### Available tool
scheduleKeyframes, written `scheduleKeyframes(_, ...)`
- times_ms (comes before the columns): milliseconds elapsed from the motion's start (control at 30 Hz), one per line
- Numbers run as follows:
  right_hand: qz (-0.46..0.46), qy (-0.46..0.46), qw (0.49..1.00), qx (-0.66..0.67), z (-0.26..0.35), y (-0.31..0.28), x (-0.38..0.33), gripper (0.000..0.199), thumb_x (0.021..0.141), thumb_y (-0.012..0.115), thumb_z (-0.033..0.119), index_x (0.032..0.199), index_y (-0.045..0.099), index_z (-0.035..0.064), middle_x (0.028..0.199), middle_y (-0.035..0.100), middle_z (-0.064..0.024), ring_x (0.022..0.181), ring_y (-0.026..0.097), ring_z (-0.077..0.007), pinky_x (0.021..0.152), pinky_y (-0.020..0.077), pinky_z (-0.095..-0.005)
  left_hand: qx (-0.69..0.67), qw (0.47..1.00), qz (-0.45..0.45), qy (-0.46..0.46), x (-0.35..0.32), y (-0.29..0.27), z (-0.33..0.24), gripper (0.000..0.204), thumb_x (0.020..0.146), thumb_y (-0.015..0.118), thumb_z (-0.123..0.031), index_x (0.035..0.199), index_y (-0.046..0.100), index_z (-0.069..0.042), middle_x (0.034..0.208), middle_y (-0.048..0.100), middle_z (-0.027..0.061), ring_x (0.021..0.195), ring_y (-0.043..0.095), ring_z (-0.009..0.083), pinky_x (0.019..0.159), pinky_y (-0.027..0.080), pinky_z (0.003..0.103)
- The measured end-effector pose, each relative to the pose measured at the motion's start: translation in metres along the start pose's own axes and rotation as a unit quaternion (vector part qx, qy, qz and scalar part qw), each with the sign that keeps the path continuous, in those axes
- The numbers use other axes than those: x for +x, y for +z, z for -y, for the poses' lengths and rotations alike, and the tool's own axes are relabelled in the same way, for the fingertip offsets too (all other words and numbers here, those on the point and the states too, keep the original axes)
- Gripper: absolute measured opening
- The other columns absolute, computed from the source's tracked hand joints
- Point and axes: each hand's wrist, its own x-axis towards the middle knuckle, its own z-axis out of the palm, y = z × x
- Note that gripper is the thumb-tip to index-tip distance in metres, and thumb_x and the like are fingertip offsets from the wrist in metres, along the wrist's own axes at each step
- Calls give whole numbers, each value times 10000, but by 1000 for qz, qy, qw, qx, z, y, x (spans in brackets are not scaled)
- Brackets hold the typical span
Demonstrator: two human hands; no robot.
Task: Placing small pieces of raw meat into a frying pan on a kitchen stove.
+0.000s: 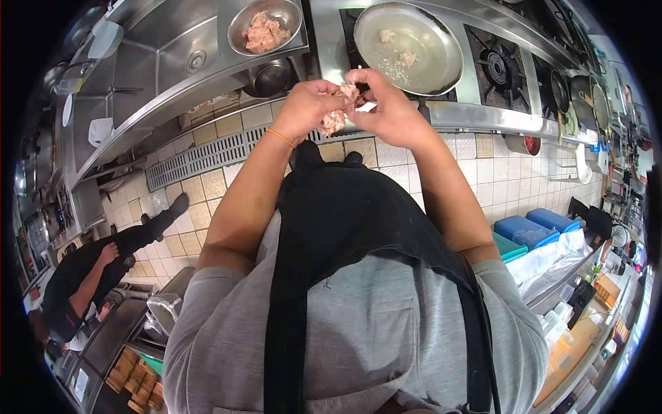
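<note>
Holding raw meat [333,124], the left grip [305,110] curls.

The person [365,324] has one left hand [307,110] and one right hand [387,114], two hands in all, one orange band [281,137] and two dark shoes [307,156]. There is one silver bowl [296,19] of meat [263,33]. One big pan [452,72] has two pale lumps [408,59] in it. There are two blue boxes [518,230] and one green box [509,249]. One other person [67,279] is there too.
</note>
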Motion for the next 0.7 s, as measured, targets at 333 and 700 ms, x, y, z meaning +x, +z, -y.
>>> scheduleKeyframes(333, 1, 185, 962, 199, -6, -10, 6, 156, 922, 644, 34, 1068, 634, -19, 915, 692, -65, 726, 625, -110, 650, 533, -275, -28, 999, 28, 26, -1, 3, 0, 189, 868, 715, -101, 1005, 687, 26, 851, 709, 48, 718, 653, 94, 638, 521, 241)
scheduleKeyframes(700, -79, 216, 914, 334, -5, -11, 5, 151, 930, 595, 28, 1061, 618, -43, 970, 730, -156, 773, 690, -153, 625, 551, -268, 20, 999, 26, 2, 2, -19, 17, 152, 909, 699, -107, 1015, 669, -3, 865, 694, 30, 756, 652, 87, 629, 514, 229)
